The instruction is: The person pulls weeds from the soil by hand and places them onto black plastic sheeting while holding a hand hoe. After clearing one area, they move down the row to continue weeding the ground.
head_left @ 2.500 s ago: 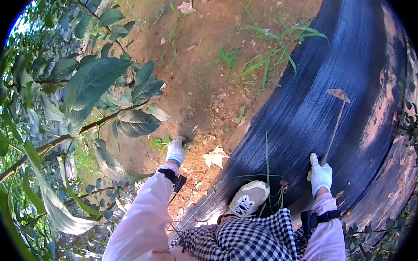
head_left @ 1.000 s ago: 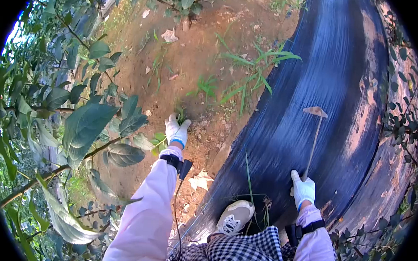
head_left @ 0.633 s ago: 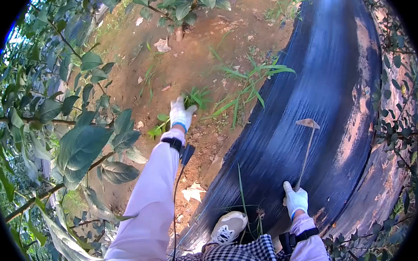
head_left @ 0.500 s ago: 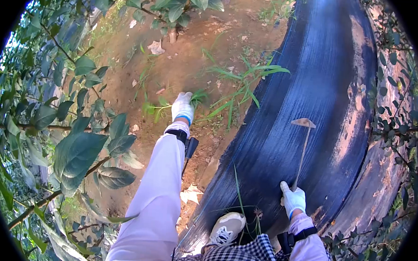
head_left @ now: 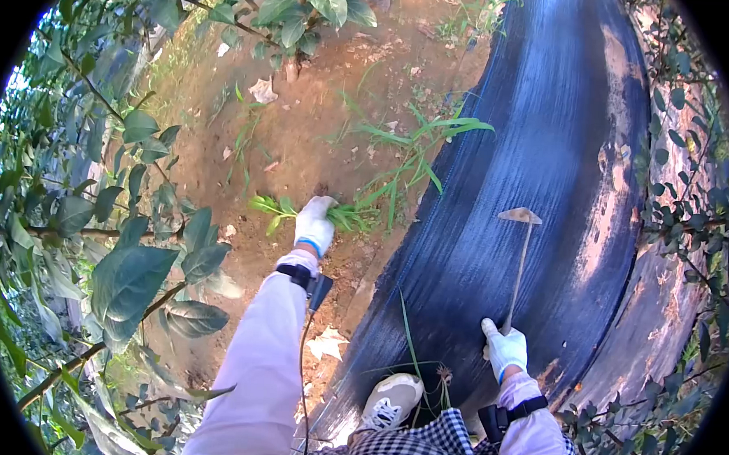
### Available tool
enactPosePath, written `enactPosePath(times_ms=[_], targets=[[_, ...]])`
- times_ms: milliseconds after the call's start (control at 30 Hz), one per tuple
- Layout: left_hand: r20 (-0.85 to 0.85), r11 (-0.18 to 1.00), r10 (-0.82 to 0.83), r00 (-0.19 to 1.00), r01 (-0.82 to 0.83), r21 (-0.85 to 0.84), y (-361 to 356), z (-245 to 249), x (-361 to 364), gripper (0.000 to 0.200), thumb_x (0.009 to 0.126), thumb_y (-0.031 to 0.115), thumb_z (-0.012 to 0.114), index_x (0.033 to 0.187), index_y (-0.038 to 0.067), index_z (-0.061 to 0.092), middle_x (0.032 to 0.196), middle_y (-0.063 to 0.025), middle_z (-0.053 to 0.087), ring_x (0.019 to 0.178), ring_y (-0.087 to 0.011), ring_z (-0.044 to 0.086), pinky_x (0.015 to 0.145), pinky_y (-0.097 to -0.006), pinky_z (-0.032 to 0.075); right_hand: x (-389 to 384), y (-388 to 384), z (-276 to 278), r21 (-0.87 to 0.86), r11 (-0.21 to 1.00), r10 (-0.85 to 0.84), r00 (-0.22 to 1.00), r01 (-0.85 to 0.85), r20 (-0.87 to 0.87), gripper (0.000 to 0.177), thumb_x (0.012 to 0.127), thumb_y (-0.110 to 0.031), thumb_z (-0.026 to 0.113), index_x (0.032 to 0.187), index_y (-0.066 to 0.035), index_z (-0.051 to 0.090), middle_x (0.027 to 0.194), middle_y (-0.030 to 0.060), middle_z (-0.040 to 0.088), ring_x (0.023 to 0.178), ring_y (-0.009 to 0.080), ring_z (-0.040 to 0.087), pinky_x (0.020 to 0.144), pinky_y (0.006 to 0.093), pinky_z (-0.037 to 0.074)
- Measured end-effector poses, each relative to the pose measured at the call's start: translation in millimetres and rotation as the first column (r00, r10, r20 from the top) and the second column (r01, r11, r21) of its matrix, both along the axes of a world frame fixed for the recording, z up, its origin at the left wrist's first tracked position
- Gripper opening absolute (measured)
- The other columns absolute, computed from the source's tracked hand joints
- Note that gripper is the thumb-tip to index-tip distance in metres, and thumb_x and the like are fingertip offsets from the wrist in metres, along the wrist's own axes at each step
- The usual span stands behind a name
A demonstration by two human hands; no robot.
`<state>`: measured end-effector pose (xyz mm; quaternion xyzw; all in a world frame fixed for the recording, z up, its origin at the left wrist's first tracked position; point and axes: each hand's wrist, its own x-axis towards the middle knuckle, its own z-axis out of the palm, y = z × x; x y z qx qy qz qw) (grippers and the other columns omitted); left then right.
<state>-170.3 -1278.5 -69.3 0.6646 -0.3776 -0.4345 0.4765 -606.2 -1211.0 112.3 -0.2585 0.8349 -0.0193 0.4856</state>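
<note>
My left hand [head_left: 315,222], in a white glove, is closed around a clump of green weeds [head_left: 350,218] over the bare soil. Leafy stems stick out on both sides of the fist. My right hand [head_left: 506,349], gloved too, grips the handle of a small hoe [head_left: 520,216]. The hoe's thin shaft points away from me, and its pale triangular head is over the black ground cover [head_left: 544,113]. Tall grass [head_left: 418,148] grows at the edge of the cover, beyond my left hand.
Leafy branches [head_left: 135,285] reach in from the left, close to my left arm. A small tree trunk [head_left: 291,67] stands farther up the soil. My shoe [head_left: 392,400] rests on the black cover. A dry leaf [head_left: 326,342] lies below my left hand. Shrubs line the right side.
My left hand has come nearer to me with the weeds in it, and more of the clump shows. My right hand keeps its grip on the hoe, almost unmoved.
</note>
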Motion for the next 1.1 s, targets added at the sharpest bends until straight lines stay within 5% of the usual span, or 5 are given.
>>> enactPosePath(times_ms=[233, 467, 733, 867, 1100], targets=[[0.844, 0.918, -0.381, 0.376, 0.264, 0.297, 7, 105, -74, 0.031, 0.079, 0.006, 0.067, 0.108, 0.012, 0.059, 0.108, -0.0126, 0.058, 0.103, -0.0294, 0.056, 0.087, -0.0399, 0.05, -2, 2, -5, -0.006, 1.0, 0.028, 0.999, -0.028, -0.016, 0.04, 0.081, -0.038, 0.075, 0.072, -0.002, 0.061, 0.054, 0.0062, 0.056, 0.045, 0.0179, 0.054, 0.045, 0.0338, 0.043], [0.047, 0.94, -0.109, 0.993, 0.087, 0.329, -9, 57, -75, 0.034, 0.077, 0.004, 0.068, 0.111, 0.004, 0.06, 0.115, -0.0141, 0.058, 0.107, -0.0287, 0.055, 0.083, -0.0367, 0.049, -6, 5, -10, 0.015, 0.999, 0.049, 0.998, -0.049, -0.032, 0.046, 0.08, -0.044, 0.072, 0.077, 0.001, 0.064, 0.057, 0.009, 0.06, 0.049, 0.0212, 0.059, 0.051, 0.0358, 0.046], [0.717, 0.711, -0.643, 0.268, 0.557, 0.429, -8, 83, -103, 0.036, 0.077, 0.015, 0.071, 0.111, 0.013, 0.06, 0.118, -0.0116, 0.057, 0.107, -0.0387, 0.053, 0.089, -0.0423, 0.048, -5, 14, -14, -0.001, 0.999, 0.043, 0.997, -0.044, -0.058, 0.039, 0.082, -0.038, 0.072, 0.073, -0.002, 0.059, 0.057, 0.0065, 0.056, 0.047, 0.0184, 0.055, 0.047, 0.0339, 0.043], [0.407, 0.971, -0.232, 0.883, 0.187, 0.149, -22, 1, -86, 0.045, 0.076, 0.022, 0.073, 0.115, 0.005, 0.057, 0.122, -0.0165, 0.054, 0.11, -0.0395, 0.053, 0.092, -0.0425, 0.047, -13, 13, -28, 0.022, 0.996, 0.092, 0.992, -0.09, -0.087, 0.048, 0.08, -0.047, 0.071, 0.08, 0.001, 0.066, 0.062, 0.0109, 0.063, 0.056, 0.0232, 0.063, 0.058, 0.0369, 0.048], [0.589, 0.743, -0.669, 0.453, 0.417, 0.523, -49, 133, -141, 0.045, 0.077, 0.023, 0.072, 0.118, 0.009, 0.058, 0.13, -0.0179, 0.047, 0.117, -0.0395, 0.047, 0.092, -0.0427, 0.045, -8, 10, -19, 0.05, 0.992, 0.124, 0.986, -0.119, -0.11, 0.048, 0.082, -0.049, 0.068, 0.081, -0.001, 0.067, 0.063, 0.011, 0.064, 0.059, 0.025, 0.064, 0.06, 0.0377, 0.048]])
